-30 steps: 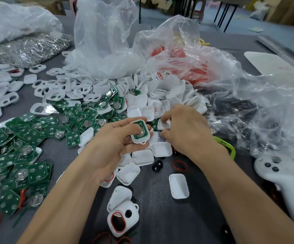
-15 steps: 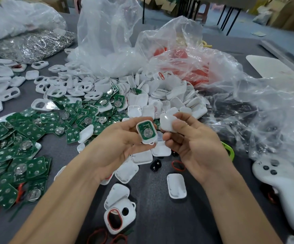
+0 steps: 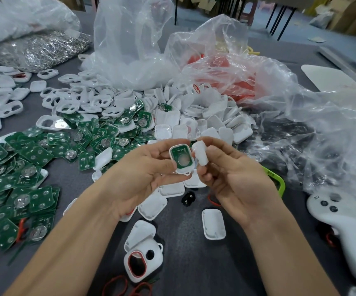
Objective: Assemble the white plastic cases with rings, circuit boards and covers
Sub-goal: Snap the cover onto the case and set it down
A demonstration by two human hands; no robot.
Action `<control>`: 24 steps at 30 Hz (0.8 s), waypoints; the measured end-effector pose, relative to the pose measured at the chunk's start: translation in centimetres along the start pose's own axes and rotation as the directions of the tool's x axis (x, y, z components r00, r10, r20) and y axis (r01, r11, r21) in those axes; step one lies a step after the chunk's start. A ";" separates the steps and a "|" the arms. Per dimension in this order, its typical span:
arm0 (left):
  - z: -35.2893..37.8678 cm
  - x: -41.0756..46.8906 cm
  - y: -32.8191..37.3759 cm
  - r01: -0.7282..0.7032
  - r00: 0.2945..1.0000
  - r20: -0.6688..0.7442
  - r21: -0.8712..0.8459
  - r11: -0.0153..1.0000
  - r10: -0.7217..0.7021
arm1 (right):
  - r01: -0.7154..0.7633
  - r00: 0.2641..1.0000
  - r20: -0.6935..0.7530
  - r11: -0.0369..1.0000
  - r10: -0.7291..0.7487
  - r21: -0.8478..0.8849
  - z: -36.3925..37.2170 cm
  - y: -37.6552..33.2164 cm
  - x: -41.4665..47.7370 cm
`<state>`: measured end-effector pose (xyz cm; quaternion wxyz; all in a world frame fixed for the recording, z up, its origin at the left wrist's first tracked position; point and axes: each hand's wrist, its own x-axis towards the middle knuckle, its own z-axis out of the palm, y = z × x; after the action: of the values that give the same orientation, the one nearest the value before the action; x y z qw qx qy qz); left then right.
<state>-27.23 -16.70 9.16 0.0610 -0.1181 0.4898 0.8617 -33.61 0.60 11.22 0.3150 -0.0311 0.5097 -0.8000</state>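
Ringed case [image 3: 144,260]: on the dark surface [image 3: 194,263], nearer the person than both grips; a red ring sits in its opening.
Loose cover [image 3: 213,224]: flat on the surface, just nearer than the right grip.
Left hand [image 3: 143,174]: grip closed round the held case [image 3: 183,171], thumb and fingers curled on its edges, raised off the surface.
Circuit board [image 3: 181,155]: green, seated inside the held case, face up, with a round metal disc at its middle.
Right hand [image 3: 236,178]: grip pinching a white cover [image 3: 200,154] between thumb and fingertips, just right of the held case; whether the two touch, I cannot tell.
Controller [image 3: 343,227]: white, well right of the right grip.
Board pile [image 3: 34,167]: green boards spread left of the left grip.
Cover pile [image 3: 215,122]: white parts heaped beyond both grips.
Plastic bags [image 3: 130,50]: clear, crumpled, beyond the cover pile.
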 end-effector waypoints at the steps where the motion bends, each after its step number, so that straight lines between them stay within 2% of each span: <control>1: 0.0 0.0 0.0 0.002 1.000 0.009 0.003 1.000 -0.002 | 0.058 0.997 -0.045 0.992 -0.063 -0.109 0.0 0.0 0.0; 2: 0.1 -0.1 0.0 0.003 1.000 0.016 0.007 1.000 -0.003 | 0.111 0.988 -0.081 0.974 -0.129 -0.196 0.1 0.0 0.0; 4: 0.2 -0.1 0.0 0.000 1.000 0.026 0.011 1.000 -0.001 | 0.166 0.972 -0.116 0.950 -0.202 -0.264 0.1 -0.2 -0.1; 7: 0.3 -0.1 0.0 -0.006 1.000 0.029 0.007 1.000 0.006 | 0.128 0.981 -0.118 0.967 -0.157 -0.222 0.1 -0.6 -0.4; 12: 0.1 0.0 0.0 -0.003 0.998 0.056 -0.032 0.999 0.004 | 0.079 0.985 -0.128 0.966 -0.113 -0.245 0.0 -0.6 -0.4; 18: 0.3 -0.2 0.0 -0.028 0.998 0.051 -0.053 0.998 0.031 | 0.068 0.990 -0.118 0.996 -0.074 -0.056 -0.1 -0.8 -0.3; 24: 0.6 -0.4 0.0 -0.097 0.995 -0.003 -0.010 0.995 0.097 | 0.093 0.987 -0.121 0.988 -0.109 -0.126 0.0 -0.4 -0.5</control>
<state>-26.93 -16.13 9.56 0.0178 -0.0956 0.4906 0.8659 -33.38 1.00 11.69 0.2383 -0.0246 0.5738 -0.7832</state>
